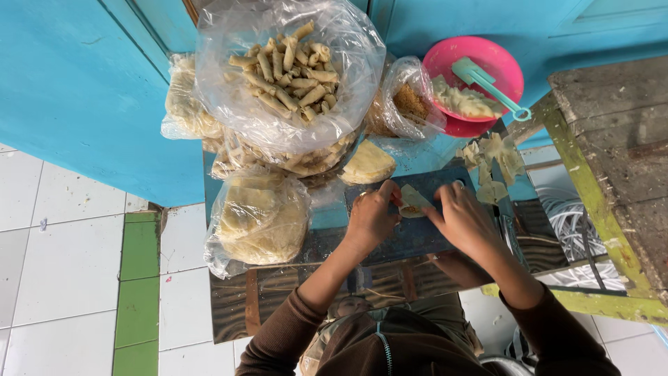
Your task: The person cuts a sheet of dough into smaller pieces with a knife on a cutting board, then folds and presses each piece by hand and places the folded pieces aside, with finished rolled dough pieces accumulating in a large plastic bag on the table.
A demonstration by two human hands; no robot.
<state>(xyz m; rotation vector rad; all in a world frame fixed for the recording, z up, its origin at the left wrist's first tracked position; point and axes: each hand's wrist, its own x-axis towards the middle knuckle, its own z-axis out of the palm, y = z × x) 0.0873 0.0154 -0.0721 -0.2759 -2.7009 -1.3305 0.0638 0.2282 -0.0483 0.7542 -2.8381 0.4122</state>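
While both hands work at it, the pastry wrapper (413,202) lies with its long axis running away from the person, its narrow end toward the blue wall. It rests on a dark, worn counter (410,240) above white floor tiles. The left hand (371,217) and right hand (465,221) pinch its opposite edges. Pale, thin and half-folded, it shows brownish filling inside.

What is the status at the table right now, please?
Left hand and right hand pinch one wrapper. Wrapper stack just behind. Nothing between them.
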